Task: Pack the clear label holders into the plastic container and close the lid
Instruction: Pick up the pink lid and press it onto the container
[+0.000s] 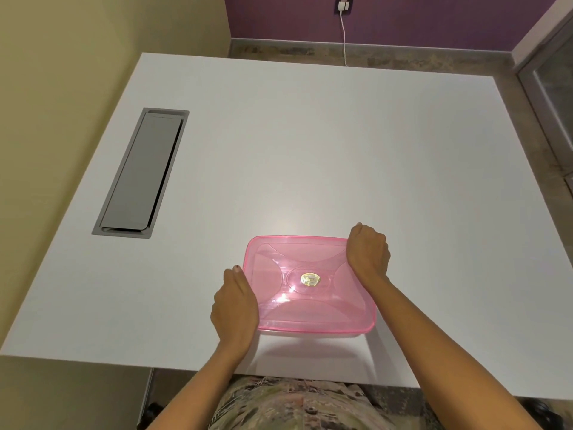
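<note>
A plastic container with a translucent pink lid [307, 283] is in front of me, near the front edge of the white table [310, 135]. The lid lies flat on top and has a small gold sticker [311, 279] at its middle. My left hand [234, 305] grips the container's left side, fingers curled under the rim. My right hand [367, 251] grips the far right corner, fingers wrapped over the edge. The container casts a shadow below it and looks slightly raised off the table. No clear label holders show; the pink lid hides the inside.
A grey cable hatch [141, 172] is set into the table at the left. Behind the far table edge a white charger [343, 6] is plugged into the purple wall, its cable hanging down. A glass door frame stands at the right.
</note>
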Available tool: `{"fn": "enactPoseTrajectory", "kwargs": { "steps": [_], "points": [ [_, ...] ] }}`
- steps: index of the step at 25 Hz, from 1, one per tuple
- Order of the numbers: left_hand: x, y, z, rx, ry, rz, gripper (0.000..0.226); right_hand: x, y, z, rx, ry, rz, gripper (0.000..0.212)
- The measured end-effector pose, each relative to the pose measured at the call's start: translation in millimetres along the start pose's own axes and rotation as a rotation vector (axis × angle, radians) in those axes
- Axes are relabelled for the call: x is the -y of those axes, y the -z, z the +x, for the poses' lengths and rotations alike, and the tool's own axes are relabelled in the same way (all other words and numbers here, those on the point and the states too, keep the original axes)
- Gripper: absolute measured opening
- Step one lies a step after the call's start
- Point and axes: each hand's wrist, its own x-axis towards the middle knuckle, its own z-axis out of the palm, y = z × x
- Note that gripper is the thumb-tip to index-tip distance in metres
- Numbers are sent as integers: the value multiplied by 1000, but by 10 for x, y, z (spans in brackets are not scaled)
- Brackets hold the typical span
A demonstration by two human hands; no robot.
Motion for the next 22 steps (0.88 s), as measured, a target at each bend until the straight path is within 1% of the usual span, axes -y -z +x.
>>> {"fn": "enactPoseTrajectory", "kwargs": {
  "steps": [2,6,9,13,16,20,22],
  "points": [
    [-17,-7,29,-3,39,-77,45,9,9,-8,13,-2,-2,22],
    [-25,-38,45,-33,45,-89,52,9,34,-10,6,-11,45,25],
    [-39,-55,37,-43,79,-88,54,30,74,-82,-57,-125,195,35],
    [-29,-64,36,-48,110,-80,54,-144,43,-537,-118,-187,175,42],
    [-14,-70,33,-46,101,-80,52,-357,-17,-899,-89,-239,127,51],
    [-4,-76,46,-22,93,-74,55,-444,-68,-978,-43,-309,236,59],
    [-14,-66,48,-8,98,-71,52,-448,-97,-942,-41,-325,262,64]
  ]
}}
